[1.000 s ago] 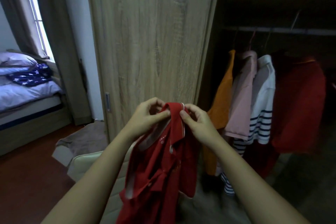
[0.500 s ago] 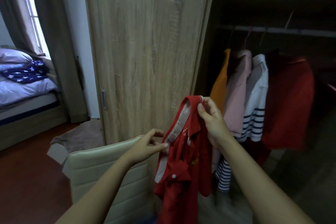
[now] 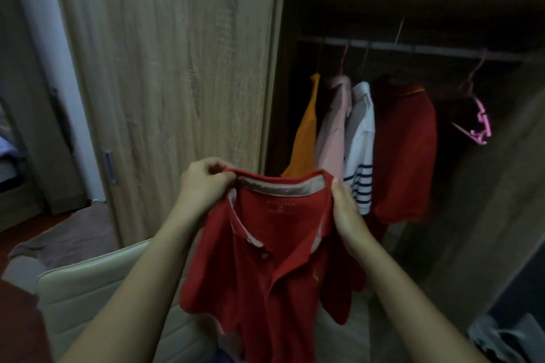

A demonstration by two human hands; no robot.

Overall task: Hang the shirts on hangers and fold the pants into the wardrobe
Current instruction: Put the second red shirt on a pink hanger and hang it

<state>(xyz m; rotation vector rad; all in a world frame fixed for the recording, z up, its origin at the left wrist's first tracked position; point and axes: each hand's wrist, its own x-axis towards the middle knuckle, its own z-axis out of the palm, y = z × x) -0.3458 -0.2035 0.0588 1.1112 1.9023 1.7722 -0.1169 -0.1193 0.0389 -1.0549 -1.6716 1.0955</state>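
Head view: the red polo shirt is held up in front of the open wardrobe, its collar stretched wide between both hands. The left hand has its fingers curled, pinching the collar's left end. The right hand grips the collar's right end, fingers wrapped behind the cloth. The shirt's body hangs down over a cream chair back. On the rail behind hang 4 shirts: orange, pink, white striped, dark red. 1 bare pink hanger hangs right of them.
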